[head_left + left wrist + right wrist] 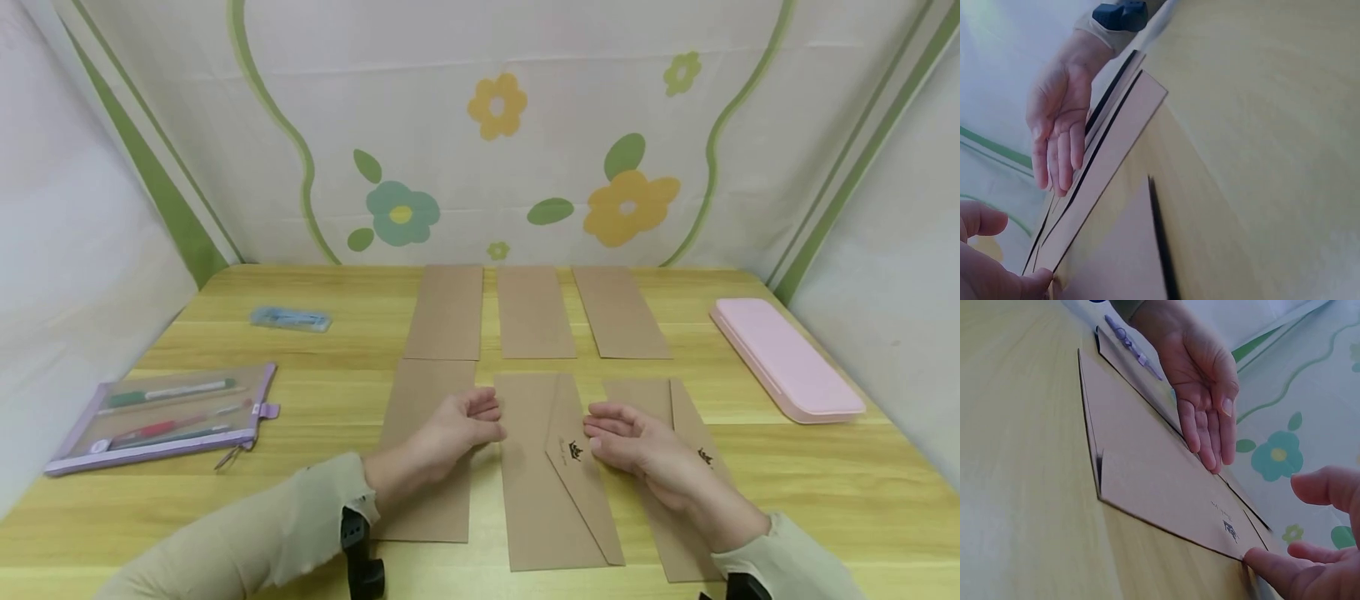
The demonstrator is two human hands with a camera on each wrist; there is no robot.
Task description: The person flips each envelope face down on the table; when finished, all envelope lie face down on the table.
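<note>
Between my hands lies the middle front brown paper envelope (536,492), flap side up, with a small black crown print. On its left is my left hand (446,437), above the left front envelope (427,512), which shows no print. My right hand (652,454) is on the other side, over the right front envelope (693,425), also crown-printed. Both palms face inward with fingers extended and slightly bent, holding nothing. In the right wrist view a right-hand finger (1266,562) is right at the envelope's edge; the left hand (1200,387) shows its palm.
Three plain brown envelopes (534,317) line the table's back edge. A pink case (787,354) sits at right. At left are a purple-trimmed clear pouch (187,387) holding pens and a small blue-clear packet (290,318). A flowered curtain (420,108) stands behind.
</note>
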